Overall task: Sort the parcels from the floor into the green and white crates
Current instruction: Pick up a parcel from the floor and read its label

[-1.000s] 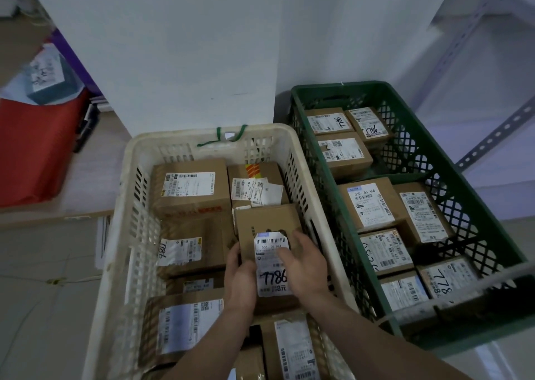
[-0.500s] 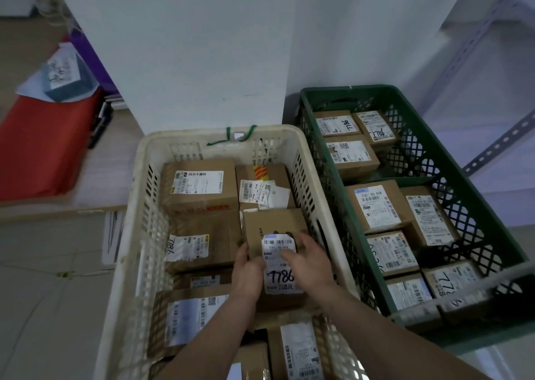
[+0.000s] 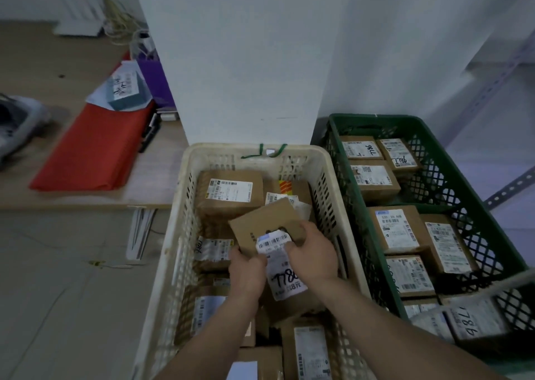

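Hands, left (image 3: 248, 272) and right (image 3: 313, 256), each keep a clenched grip on a tilted parcel (image 3: 267, 226) over the white crate (image 3: 185, 206).

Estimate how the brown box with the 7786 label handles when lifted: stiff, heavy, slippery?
Probably stiff: the brown box keeps flat faces and crisp edges under the grip of the left hand and right hand. Likely fairly light: it is held tilted by its near end only. The label folds over an edge and may be slicker than bare cardboard.

both arms forward; left hand (image 3: 247, 269), right hand (image 3: 314, 255) gripping parcel (image 3: 262, 220)
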`<move>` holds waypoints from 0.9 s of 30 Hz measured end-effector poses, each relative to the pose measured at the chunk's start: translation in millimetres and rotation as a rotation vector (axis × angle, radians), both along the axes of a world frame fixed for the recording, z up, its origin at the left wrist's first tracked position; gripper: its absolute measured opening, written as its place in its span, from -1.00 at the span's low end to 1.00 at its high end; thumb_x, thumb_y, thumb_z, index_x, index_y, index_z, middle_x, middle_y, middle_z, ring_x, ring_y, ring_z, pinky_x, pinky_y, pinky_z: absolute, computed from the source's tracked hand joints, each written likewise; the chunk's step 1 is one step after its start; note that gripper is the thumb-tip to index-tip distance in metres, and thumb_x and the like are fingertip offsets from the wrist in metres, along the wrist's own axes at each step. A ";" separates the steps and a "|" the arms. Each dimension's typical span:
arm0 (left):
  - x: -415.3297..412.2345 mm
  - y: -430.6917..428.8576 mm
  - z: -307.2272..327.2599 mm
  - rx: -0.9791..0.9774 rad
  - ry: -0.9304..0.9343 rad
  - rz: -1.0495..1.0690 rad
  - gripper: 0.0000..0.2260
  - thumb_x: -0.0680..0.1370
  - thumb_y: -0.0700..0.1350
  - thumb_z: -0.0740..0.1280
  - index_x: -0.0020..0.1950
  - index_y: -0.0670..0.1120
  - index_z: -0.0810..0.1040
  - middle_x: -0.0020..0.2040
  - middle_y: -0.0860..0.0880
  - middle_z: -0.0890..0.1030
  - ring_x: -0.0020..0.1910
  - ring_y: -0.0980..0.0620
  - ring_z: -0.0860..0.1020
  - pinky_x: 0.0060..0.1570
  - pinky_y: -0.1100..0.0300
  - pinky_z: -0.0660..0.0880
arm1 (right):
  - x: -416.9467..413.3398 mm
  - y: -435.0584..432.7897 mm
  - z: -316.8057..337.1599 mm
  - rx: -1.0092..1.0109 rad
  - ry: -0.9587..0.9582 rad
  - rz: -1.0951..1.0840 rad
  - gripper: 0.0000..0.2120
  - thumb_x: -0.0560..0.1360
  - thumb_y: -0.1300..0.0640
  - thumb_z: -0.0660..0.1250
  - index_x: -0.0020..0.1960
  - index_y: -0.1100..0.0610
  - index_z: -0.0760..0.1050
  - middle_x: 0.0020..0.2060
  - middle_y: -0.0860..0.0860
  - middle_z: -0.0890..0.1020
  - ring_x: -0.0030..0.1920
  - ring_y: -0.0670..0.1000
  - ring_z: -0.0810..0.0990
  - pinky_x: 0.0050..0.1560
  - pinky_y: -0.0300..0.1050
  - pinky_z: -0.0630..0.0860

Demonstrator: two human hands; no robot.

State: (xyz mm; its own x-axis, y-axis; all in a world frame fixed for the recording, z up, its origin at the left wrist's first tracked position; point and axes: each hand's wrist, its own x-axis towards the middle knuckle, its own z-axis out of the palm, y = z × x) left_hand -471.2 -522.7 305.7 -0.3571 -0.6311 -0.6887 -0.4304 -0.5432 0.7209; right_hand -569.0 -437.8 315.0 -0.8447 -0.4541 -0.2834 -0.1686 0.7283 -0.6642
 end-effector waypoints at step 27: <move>46.8 -52.7 -43.3 0.038 -0.020 0.544 -0.44 0.48 -0.33 0.19 0.48 -0.05 0.32 0.31 -0.12 0.52 0.22 -0.24 0.51 0.27 -0.24 0.49 | 11.2 -98.3 -39.1 0.070 -0.253 -0.026 -0.29 0.68 0.21 0.17 0.69 -0.09 -0.10 0.28 0.12 0.60 0.00 0.08 0.57 -0.04 -0.12 0.51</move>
State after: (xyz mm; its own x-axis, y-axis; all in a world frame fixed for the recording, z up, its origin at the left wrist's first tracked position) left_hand -424.4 -575.4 262.4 0.0277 -0.6954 -0.7181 -0.0936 -0.7170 0.6908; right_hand -557.8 -536.0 275.9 -0.7537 -0.4056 -0.5172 0.0158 0.7755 -0.6311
